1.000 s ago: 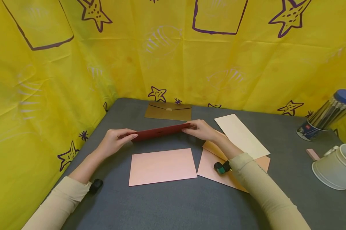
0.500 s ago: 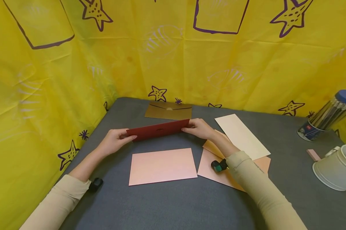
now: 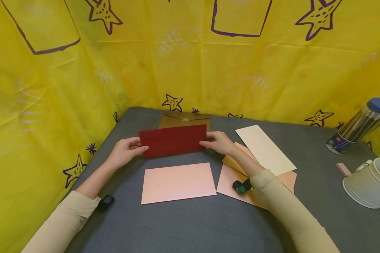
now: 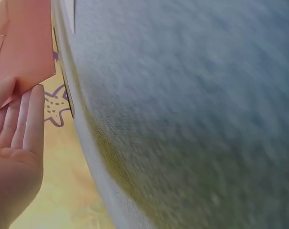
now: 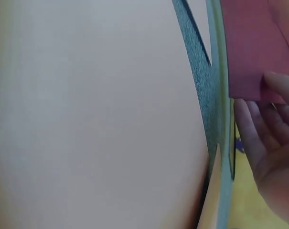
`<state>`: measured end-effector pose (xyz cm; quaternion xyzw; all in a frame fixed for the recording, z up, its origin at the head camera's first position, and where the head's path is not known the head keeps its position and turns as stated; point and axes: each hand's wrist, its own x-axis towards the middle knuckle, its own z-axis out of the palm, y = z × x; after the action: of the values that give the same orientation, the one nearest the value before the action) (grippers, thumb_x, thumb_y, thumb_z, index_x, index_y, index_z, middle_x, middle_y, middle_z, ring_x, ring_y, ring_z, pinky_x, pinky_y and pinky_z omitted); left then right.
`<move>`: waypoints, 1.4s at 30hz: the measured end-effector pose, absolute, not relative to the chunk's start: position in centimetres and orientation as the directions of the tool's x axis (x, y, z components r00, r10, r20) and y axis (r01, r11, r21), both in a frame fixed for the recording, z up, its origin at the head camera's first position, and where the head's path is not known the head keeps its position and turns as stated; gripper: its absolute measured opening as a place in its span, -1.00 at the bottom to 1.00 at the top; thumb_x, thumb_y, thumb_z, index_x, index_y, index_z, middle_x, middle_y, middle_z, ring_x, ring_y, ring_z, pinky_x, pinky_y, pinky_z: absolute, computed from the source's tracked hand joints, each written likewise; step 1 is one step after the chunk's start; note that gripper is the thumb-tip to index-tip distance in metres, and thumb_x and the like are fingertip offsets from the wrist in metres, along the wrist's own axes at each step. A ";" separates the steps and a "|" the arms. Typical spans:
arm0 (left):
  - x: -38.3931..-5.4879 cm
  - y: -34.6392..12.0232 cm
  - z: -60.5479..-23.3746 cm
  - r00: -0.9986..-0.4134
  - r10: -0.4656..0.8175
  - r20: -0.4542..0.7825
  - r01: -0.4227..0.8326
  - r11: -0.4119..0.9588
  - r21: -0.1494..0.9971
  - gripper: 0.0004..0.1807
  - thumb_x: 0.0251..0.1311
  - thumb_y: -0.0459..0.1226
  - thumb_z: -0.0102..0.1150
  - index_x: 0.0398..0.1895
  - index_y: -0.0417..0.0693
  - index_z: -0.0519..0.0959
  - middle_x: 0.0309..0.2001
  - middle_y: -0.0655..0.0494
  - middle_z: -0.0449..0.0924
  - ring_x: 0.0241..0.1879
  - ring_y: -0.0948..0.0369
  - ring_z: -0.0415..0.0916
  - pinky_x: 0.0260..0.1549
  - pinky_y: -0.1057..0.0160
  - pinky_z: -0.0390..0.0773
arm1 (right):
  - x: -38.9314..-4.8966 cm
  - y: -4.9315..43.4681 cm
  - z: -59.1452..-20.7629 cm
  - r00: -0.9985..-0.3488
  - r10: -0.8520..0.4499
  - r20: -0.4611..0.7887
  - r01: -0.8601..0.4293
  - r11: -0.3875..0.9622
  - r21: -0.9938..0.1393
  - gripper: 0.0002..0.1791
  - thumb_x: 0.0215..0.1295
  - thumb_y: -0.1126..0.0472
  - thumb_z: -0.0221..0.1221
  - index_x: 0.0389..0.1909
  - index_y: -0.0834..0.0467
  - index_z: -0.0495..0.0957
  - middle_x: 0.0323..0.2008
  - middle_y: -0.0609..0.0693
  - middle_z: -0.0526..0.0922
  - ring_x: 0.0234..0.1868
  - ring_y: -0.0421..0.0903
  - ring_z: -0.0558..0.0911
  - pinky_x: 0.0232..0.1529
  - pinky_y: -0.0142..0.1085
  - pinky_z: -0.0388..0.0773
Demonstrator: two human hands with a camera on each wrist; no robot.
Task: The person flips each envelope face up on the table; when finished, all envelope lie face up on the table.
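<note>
A dark red envelope (image 3: 174, 141) is held up above the grey table, its broad face tilted toward the head camera. My left hand (image 3: 125, 151) pinches its left end, thumb in front and fingers behind. At the other end, my right hand (image 3: 220, 142) grips it the same way. Both wrist views show the thumbs pressed on the red envelope (image 4: 27, 47), with the fingers behind it. Below it on the table lies a flat pink envelope (image 3: 178, 183). Behind it, a gold-brown envelope (image 3: 185, 119) is partly hidden.
On the right, a cream sheet (image 3: 266, 149) overlaps a peach envelope (image 3: 229, 186) under my right forearm. Farther right stand a white mug-like pot (image 3: 368, 184), a pink block (image 3: 343, 170) and a dark cup (image 3: 341, 143) of pencils. Yellow patterned cloth (image 3: 190, 70) rises behind the table.
The red envelope has tilted up from nearly edge-on, so its broad face now shows and covers the lower part of the gold-brown envelope. Both hands have kept hold of its ends.
</note>
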<state>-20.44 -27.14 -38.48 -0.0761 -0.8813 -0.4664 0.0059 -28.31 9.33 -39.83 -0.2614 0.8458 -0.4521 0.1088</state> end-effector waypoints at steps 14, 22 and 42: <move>-21.3 -26.0 -38.3 -0.999 0.004 -0.032 -0.029 0.350 0.936 -0.43 0.20 -0.34 0.32 0.27 -0.29 0.41 -0.04 -0.21 0.55 -0.31 0.37 0.64 -0.24 0.27 0.64 | -27.0 9.6 -40.1 -0.918 -0.385 -0.091 -0.082 0.411 -0.908 -0.62 0.22 0.22 0.34 0.00 0.32 0.53 -0.32 0.11 0.56 -0.34 -0.07 0.67 -0.29 -0.24 0.67; -21.8 -26.0 -38.7 -1.000 -0.020 0.002 -0.007 0.432 0.902 -0.46 0.18 -0.34 0.33 0.24 -0.30 0.46 0.03 -0.30 0.56 -0.29 0.42 0.62 -0.27 0.43 0.60 | -26.3 9.3 -40.3 -0.930 -0.347 -0.122 -0.030 0.402 -0.915 -0.45 0.20 0.28 0.35 0.18 0.32 0.44 -0.32 0.10 0.56 -0.40 -0.13 0.66 -0.33 -0.27 0.67; -22.2 -25.7 -39.1 -0.996 0.069 -0.061 -0.002 0.646 0.763 -0.53 0.26 -0.35 0.23 0.24 -0.28 0.48 0.12 -0.24 0.55 0.09 -0.06 0.54 0.06 0.02 0.52 | -25.3 9.4 -39.9 -0.952 -0.286 -0.109 -0.081 0.580 -0.811 -0.27 0.14 0.13 0.40 0.31 0.24 0.38 -0.24 0.03 0.66 -0.18 -0.06 0.59 -0.08 -0.29 0.51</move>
<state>-22.23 -25.75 -39.12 -0.0185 -0.9063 -0.4201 -0.0423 -25.29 9.38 -39.94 -0.1041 0.8814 -0.4463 0.1145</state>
